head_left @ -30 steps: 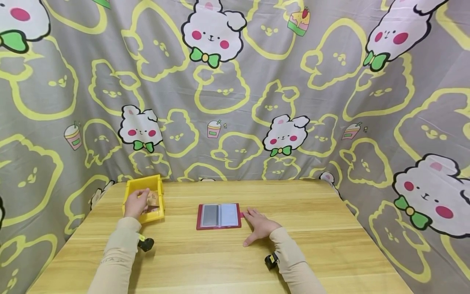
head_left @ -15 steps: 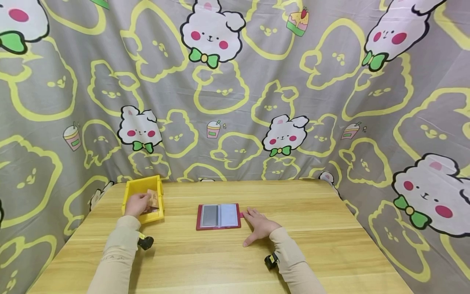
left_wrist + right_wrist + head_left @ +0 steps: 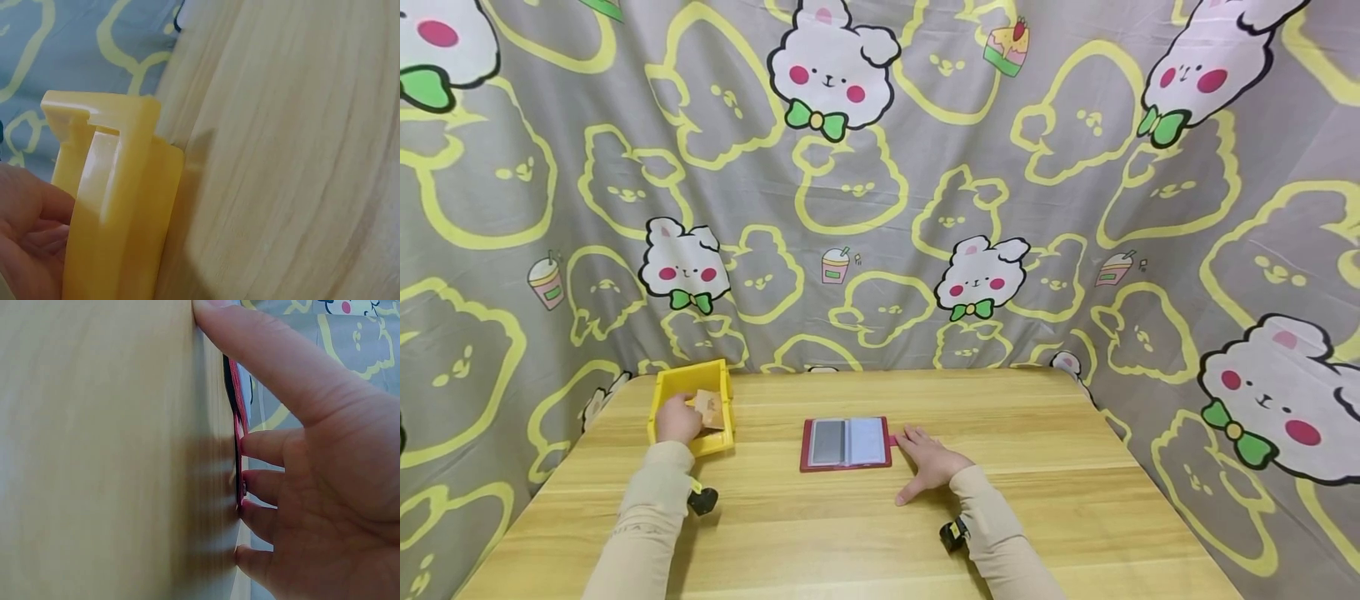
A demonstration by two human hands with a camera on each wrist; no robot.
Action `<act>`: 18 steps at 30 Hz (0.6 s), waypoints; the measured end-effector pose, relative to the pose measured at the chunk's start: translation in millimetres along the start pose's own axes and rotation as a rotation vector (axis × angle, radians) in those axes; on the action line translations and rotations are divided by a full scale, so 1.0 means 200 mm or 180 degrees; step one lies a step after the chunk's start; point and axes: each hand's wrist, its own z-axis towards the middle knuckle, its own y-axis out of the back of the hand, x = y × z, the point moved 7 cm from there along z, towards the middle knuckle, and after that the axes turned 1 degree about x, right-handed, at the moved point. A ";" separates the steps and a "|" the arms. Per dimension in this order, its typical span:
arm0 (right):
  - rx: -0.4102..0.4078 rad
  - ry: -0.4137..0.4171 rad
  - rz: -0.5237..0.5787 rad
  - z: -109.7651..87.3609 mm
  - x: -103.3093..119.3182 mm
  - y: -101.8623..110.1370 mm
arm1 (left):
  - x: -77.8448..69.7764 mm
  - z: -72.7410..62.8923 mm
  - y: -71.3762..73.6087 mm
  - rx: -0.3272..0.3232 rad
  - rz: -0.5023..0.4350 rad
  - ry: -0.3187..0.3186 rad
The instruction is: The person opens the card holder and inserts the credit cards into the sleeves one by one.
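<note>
My left hand (image 3: 678,419) reaches into a yellow plastic bin (image 3: 729,382) at the table's left. Beside its fingers a tan, card-like piece (image 3: 709,409) leans inside the bin. In the left wrist view the bin's wall (image 3: 112,206) hides the fingertips, so I cannot tell whether they grip the piece. A red card holder (image 3: 805,446) lies spread flat mid-table, showing clear sleeves. My right hand (image 3: 934,461) rests at its right side, fingers spread, fingertips on the pink strap (image 3: 894,439). The right wrist view shows those fingertips pressing along the holder's thin edge (image 3: 238,425).
The wooden table (image 3: 850,533) runs back to a grey patterned curtain (image 3: 880,183), which also closes off both sides. A small black camera (image 3: 703,501) is strapped to the left wrist, another black camera (image 3: 953,535) to the right.
My left hand has sunk deeper into the bin, and the tan piece beside it has shifted and tilted. The right hand and the card holder stay in place.
</note>
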 end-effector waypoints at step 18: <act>0.0013 -0.0008 -0.0008 0.00 0.01 0.00 | -0.05 -0.04 0.04 -0.0298 -0.0057 -0.0013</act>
